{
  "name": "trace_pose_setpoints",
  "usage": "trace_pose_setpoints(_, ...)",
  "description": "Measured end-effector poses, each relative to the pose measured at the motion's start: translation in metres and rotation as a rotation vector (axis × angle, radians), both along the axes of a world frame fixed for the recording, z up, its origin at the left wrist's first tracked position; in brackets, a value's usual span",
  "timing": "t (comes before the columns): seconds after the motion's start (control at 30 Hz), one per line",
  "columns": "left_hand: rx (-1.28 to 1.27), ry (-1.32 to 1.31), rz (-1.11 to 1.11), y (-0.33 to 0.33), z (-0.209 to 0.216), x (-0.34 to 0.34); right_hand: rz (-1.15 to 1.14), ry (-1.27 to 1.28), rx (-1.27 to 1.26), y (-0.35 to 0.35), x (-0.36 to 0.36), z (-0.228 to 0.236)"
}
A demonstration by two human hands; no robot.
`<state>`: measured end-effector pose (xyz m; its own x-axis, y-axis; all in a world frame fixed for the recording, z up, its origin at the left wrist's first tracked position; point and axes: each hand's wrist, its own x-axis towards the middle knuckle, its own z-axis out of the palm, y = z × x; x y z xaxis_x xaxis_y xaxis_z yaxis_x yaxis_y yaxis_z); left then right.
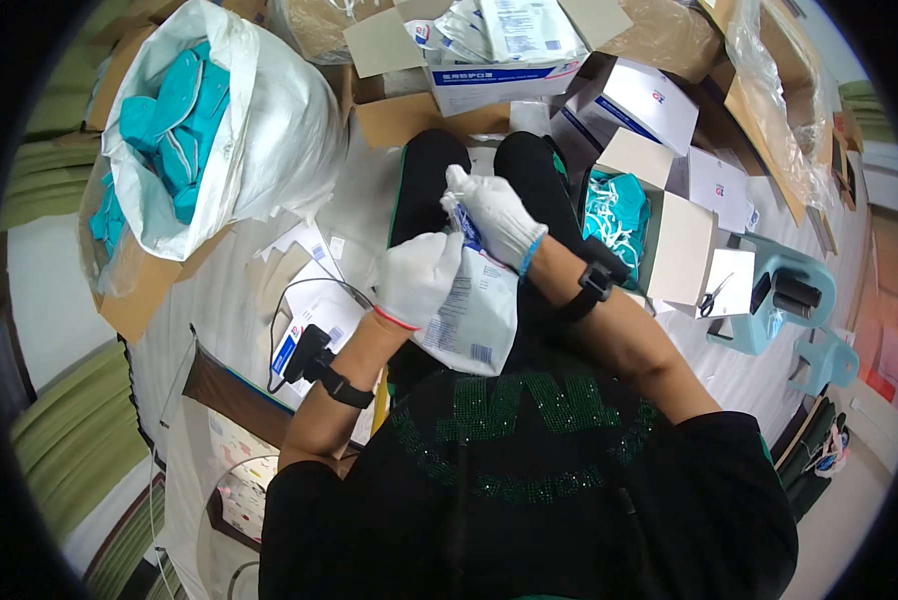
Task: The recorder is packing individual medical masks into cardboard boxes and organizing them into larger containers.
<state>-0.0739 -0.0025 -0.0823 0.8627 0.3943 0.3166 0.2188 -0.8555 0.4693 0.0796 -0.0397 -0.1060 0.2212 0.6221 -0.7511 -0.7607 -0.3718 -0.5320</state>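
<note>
A flat white plastic packet point(474, 315) with blue and grey print lies over my lap, its narrow end pointing away from me. My left hand point(419, 278), in a white glove, is closed on the packet's left edge near the top. Gloved in white too, my right hand point(496, 215) grips the packet's far end with the thumb up. Both hands are close together. What the packet holds cannot be seen. Right of my knees, an open box point(684, 245) contains teal face masks point(619, 215) with white straps.
A big white sack point(289, 130) of teal masks stands at the left. Ahead, an open carton point(499, 90) holds white packets. Closed white boxes point(649, 100) sit beyond the right knee. Scissors point(714, 297) lie near a light-blue stool point(769, 310). Flattened boxes point(314, 320) lie left.
</note>
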Motion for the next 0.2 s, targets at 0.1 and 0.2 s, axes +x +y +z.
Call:
trace_pose_setpoints(0.1, -0.637, 0.108, 0.137, 0.020, 0.018, -0.003, 0.331, -0.192, 0.376, -0.001, 0.017, 0.031)
trace_pose_setpoints(0.2, -0.499, 0.052, 0.012, 0.040, 0.023, 0.007, 0.577, -0.300, 0.629, -0.002, 0.042, 0.002)
